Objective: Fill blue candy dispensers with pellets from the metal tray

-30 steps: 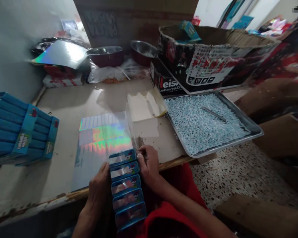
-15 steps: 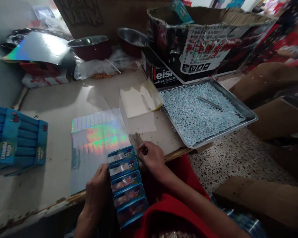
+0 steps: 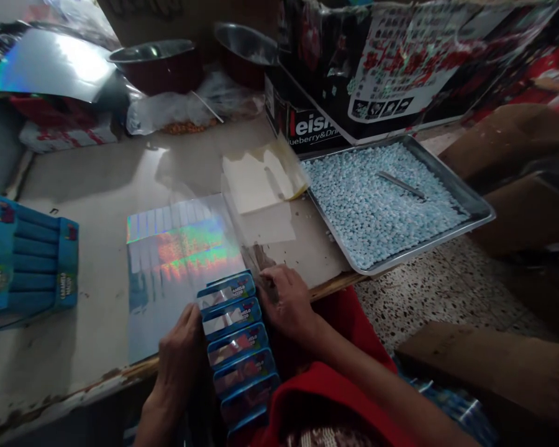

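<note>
A row of several small blue candy boxes (image 3: 235, 320) with clear windows runs from my lap up to the table edge. My left hand (image 3: 181, 341) is closed against the left end of the upper boxes, its fingertips partly hidden behind them. On the opposite end my right hand (image 3: 289, 301) is curled against the top boxes, thumb and fingers bent. Just beyond the row lies a shiny holographic sheet (image 3: 168, 304) with pale strips along its upper part.
A metal tray (image 3: 482, 214) of pale blue candies, with a metal strip on them, overhangs the table's right side. Blue display boxes (image 3: 32, 261) stand at left. Behind are yellowish paper (image 3: 256, 183), two bowls (image 3: 158, 68) and a large black carton (image 3: 400, 68). Cardboard boxes (image 3: 484, 366) sit on the floor.
The camera view has tilted down slightly. My right hand's fingers have shifted a little along the right end of the top boxes; my left hand stays at the left end.
</note>
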Demonstrator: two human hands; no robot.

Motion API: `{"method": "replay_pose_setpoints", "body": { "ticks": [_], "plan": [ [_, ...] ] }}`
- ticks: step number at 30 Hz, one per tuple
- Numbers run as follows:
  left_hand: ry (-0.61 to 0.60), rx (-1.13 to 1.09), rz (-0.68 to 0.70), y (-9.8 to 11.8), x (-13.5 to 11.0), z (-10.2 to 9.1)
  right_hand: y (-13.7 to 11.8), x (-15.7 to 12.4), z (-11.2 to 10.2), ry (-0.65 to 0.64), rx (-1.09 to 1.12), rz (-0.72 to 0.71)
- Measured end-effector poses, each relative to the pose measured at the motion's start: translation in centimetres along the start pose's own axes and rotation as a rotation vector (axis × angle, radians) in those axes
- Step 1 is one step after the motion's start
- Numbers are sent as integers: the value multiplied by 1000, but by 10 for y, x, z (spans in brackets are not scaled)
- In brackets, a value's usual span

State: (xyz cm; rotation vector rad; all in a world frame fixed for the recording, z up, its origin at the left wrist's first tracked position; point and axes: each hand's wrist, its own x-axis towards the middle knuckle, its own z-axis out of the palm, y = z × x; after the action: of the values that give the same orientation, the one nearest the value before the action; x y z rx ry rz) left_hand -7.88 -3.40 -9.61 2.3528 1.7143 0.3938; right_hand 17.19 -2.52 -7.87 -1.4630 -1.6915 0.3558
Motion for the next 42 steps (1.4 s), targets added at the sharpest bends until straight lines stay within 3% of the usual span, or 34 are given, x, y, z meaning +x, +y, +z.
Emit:
{"method": "replay_pose_setpoints", "body": {
  "ticks": [6,11,14,18,23,25,28,31,34,38,42],
  "plan": [
    [-72,104,14,-4,-5,0,3,-6,-3,-67,-81,-122],
    [-6,80,33,5,-10,-1,3,-25,-13,-101,-29,-241],
    [21,93,86,12,-20,0,8,-42,-20,-135,11,-234],
    [91,112,232,32,-47,1,22,-76,-41,-223,148,-165],
    [86,-60,419,57,-113,7,48,-136,-79,-337,143,-307],
    [14,-209,369,66,-140,9,55,-157,-93,-377,175,-344],
    [-123,-552,69,88,-161,6,54,-171,-106,-470,292,-227],
    [-116,-893,-307,118,-157,-1,42,-168,-104,-545,442,-19],
    [4,-1050,-509,144,-132,-5,28,-154,-91,-434,554,142],
    [-35,-1091,-415,152,-91,-4,21,-133,-72,-180,354,173],
    [109,-753,-395,147,-69,-2,28,-119,-58,-131,285,161]
  ]
}}
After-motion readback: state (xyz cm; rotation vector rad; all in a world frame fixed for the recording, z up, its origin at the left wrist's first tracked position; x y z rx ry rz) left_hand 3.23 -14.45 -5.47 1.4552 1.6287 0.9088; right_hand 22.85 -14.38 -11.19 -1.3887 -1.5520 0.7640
